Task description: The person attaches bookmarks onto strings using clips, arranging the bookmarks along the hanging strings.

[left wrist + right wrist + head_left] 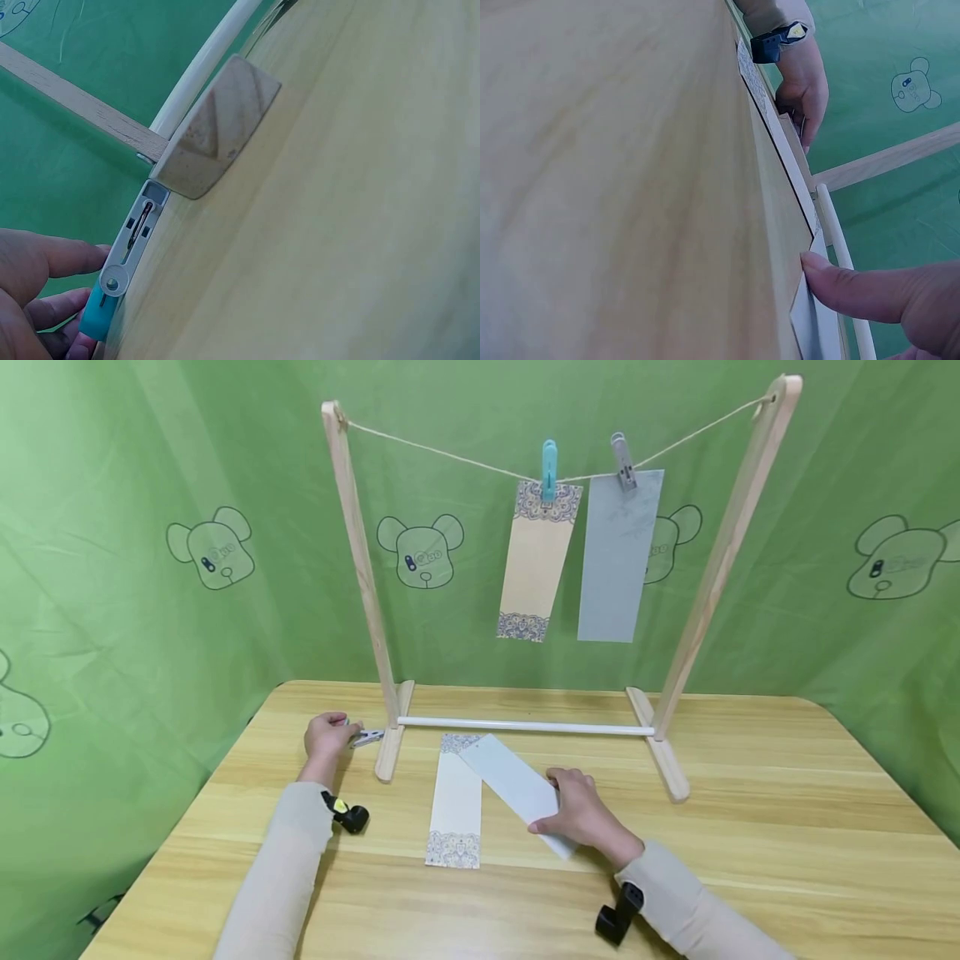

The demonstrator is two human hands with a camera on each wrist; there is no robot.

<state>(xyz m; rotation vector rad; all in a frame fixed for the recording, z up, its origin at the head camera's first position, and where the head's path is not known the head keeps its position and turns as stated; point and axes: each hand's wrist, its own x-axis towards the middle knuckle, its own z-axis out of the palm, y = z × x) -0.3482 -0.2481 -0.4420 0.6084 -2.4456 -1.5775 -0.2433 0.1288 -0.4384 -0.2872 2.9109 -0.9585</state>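
My left hand (pixel 327 739) is at the left foot of a wooden stand, its fingertips on a teal clothespin (pixel 96 313). A grey clothespin (pixel 133 240) lies against it, its tip beside the foot. Between thumb and fingers my right hand (pixel 583 810) grips a pale blue-grey paper strip (pixel 517 781) by its long edges, near the close end. The strip's far end overlaps a cream strip with patterned ends (pixel 456 802) on the table. In the right wrist view, the thumb (pixel 855 289) is on the strip's edge; the other fingers are mostly hidden.
Twine (pixel 442 450) spans the stand's two posts (pixel 362 560). From it hang a patterned cream strip (pixel 534 564) under a teal clothespin (pixel 550 464) and a blue-grey strip (pixel 617 568) under a grey clothespin (pixel 622 460). A white rod (pixel 525 725) joins the feet. Green cloth surrounds the table (pixel 787 843).
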